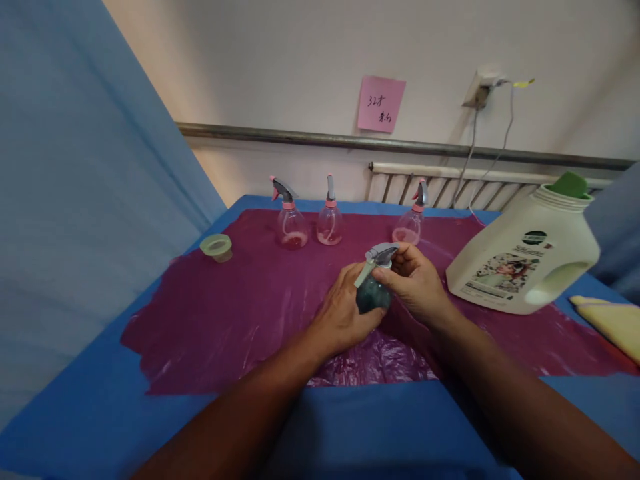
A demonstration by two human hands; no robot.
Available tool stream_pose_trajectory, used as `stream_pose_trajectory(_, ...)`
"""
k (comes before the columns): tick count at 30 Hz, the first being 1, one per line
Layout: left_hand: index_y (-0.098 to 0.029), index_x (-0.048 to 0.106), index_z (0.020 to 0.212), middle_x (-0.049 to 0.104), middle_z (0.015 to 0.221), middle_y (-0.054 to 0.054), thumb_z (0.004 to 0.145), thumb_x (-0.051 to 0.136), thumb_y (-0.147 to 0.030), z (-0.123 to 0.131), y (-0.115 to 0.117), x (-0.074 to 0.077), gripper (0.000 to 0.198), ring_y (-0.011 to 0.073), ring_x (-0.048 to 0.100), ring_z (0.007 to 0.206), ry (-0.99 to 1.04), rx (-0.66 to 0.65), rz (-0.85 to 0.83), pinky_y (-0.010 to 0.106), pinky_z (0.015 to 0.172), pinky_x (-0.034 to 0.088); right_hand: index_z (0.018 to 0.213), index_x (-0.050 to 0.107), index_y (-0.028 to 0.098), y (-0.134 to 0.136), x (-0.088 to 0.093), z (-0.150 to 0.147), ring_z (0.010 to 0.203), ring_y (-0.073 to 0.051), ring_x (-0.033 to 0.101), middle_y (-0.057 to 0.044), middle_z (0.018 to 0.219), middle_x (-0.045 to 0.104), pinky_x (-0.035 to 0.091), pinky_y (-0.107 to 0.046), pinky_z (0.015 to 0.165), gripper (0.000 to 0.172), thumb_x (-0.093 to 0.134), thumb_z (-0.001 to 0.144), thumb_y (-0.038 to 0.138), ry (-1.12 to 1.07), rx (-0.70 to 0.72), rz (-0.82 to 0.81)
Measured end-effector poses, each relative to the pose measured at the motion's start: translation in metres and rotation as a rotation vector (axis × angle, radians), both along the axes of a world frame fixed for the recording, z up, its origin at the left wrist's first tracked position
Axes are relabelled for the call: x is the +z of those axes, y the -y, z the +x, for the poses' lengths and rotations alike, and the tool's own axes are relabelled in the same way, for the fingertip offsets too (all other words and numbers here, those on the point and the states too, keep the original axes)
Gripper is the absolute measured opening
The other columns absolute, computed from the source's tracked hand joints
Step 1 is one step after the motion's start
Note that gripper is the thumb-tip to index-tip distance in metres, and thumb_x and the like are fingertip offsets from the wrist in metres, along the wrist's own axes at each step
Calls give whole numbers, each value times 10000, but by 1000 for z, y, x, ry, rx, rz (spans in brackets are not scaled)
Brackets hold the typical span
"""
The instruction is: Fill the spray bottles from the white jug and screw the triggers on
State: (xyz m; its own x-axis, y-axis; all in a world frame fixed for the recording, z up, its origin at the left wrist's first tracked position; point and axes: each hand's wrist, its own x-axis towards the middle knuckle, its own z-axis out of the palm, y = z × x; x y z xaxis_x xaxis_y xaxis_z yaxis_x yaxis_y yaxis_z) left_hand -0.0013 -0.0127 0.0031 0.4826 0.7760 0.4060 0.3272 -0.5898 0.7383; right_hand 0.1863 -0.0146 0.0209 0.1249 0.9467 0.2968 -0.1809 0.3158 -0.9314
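My left hand [345, 310] wraps round the body of a small green-tinted spray bottle [371, 295] with a grey head and pale green trigger. My right hand [417, 280] pinches the collar just under the spray head [384, 253]. The head sits on the bottle's neck; whether it is fully tightened I cannot tell. Behind the hands stand three clear spray bottles with pink collars: a left one [293, 227], a middle one [329, 223] and a right one [407, 227]. Each holds a little liquid at the bottom.
A large cream jug [525, 247], uncapped with something green at its mouth, stands at the right. A pale green cap [217, 247] lies at the left on the purple plastic sheet [200, 333]. A yellow cloth [607, 320] is at the right edge. Behind runs a metal rail [300, 137].
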Motion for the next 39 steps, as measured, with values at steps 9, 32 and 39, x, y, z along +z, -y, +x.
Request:
stream_pose_trajectory(9,-434,217,1845,481,1764,104,982,797,-211,-4,-3,-11,1064,359,512,1636,81,-107,39,614,1353,468,1073,759,275,-1,0,-9,889,-204,716,1,983,788,634,-377,869,562,1086,641,424,7,-41,-55)
stream_pose_trajectory(32,-466,146,1857,513,1711,103,996,772,-205,-6,-1,-11,1097,345,575,1550,62,-106,36,608,1317,489,1426,708,329,-1,-8,10,1058,-201,745,-13,1148,788,621,-400,1035,695,988,794,265,132,-58,122)
stream_pose_trajectory(39,-451,146,1861,481,1757,118,1019,776,-224,-6,-1,-9,1076,352,539,1593,68,-125,34,615,1339,466,1580,637,347,12,2,7,1177,-265,778,-74,1309,811,626,-492,1114,742,925,897,393,97,37,74)
